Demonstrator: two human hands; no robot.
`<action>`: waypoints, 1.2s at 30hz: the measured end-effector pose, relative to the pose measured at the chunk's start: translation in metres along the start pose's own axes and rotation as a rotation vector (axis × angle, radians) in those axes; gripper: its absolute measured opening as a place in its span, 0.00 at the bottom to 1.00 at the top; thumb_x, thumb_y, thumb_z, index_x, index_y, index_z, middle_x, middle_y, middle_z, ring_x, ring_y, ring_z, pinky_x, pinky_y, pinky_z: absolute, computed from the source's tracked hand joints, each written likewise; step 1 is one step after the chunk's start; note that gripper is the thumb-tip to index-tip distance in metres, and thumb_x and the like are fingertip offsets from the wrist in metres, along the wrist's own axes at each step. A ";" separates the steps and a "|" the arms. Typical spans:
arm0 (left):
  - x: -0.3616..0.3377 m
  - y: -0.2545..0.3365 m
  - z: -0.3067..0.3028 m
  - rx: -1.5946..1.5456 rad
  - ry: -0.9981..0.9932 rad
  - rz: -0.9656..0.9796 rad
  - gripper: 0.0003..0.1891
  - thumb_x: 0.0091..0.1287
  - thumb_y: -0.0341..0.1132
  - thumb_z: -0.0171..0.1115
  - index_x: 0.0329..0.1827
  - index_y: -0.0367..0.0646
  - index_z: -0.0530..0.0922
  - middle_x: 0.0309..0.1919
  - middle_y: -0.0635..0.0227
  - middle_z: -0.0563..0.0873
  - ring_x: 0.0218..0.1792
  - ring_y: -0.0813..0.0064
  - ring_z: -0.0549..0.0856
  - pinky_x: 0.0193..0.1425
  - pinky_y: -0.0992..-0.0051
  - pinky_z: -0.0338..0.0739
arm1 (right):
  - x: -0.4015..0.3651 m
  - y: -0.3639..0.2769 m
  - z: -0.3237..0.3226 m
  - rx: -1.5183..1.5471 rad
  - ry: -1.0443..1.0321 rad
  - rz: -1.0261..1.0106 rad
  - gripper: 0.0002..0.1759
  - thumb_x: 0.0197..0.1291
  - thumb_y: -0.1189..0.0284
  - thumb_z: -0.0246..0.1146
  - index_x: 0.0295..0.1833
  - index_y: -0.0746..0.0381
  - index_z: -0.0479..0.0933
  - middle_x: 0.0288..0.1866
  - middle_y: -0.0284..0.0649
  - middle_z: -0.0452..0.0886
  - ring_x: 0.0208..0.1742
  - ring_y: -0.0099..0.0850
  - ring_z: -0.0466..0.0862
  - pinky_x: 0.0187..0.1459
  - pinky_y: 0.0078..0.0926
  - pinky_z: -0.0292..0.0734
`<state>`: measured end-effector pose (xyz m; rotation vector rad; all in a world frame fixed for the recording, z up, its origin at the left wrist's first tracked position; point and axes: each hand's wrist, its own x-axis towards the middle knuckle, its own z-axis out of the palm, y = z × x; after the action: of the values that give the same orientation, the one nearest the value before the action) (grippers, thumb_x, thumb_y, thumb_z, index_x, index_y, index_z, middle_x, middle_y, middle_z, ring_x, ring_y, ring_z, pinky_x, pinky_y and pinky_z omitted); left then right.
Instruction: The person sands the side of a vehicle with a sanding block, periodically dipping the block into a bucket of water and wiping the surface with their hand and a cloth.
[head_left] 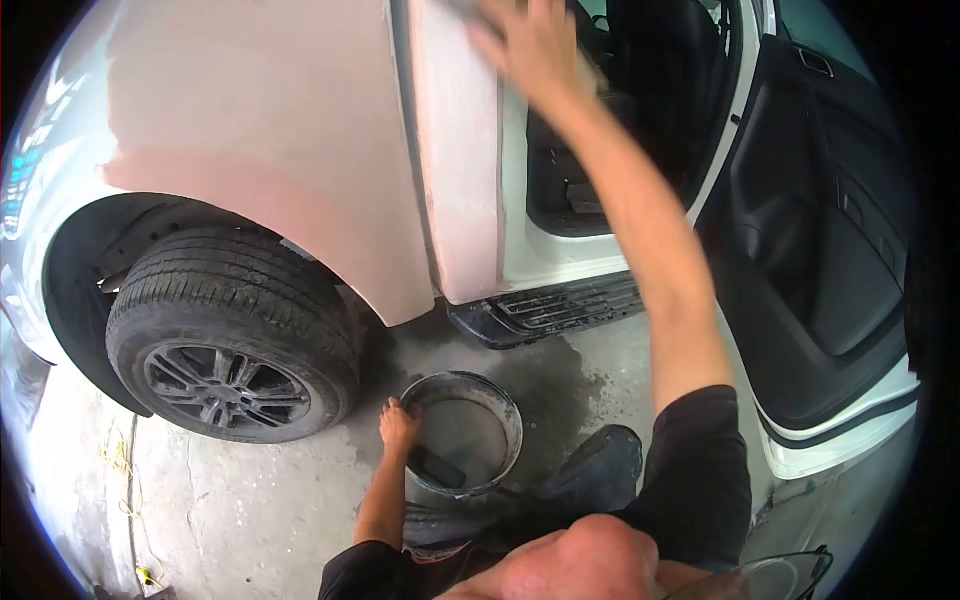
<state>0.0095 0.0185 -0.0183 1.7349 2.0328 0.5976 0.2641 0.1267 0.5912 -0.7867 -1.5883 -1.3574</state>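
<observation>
My left hand [398,424] is at the left rim of a round bucket [512,425], its fingers closed on the edge. Cloudy liquid fills the bucket, and a dark block [438,468] lies in it at the lower left. Stretched far forward, my right hand [535,50] is over the top of a pinkish, filler-coated door-frame panel [462,170]. Motion blurs its fingers, and a grey edge shows by them, too smeared to make out. Left of the panel is a white vehicle's rear body side [260,90], coated in beige and pink.
A black tyre [235,270] with a grey wheel stands left of the bucket. A black side step [560,308] juts out beyond it. The open door [820,230] is at the right. Wet concrete floor [550,375] surrounds the bucket; yellow string [118,455] lies far left.
</observation>
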 end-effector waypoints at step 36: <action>0.000 0.002 -0.002 -0.024 -0.006 -0.008 0.34 0.63 0.54 0.70 0.61 0.34 0.75 0.55 0.43 0.83 0.59 0.44 0.84 0.64 0.54 0.81 | -0.105 -0.067 0.009 -0.098 -0.007 -0.180 0.28 0.68 0.60 0.66 0.73 0.32 0.75 0.69 0.61 0.72 0.59 0.58 0.79 0.49 0.48 0.80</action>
<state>0.0096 0.0185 -0.0153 1.7114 2.0195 0.6114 0.2461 0.1295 0.4678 -0.7212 -1.6396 -1.5733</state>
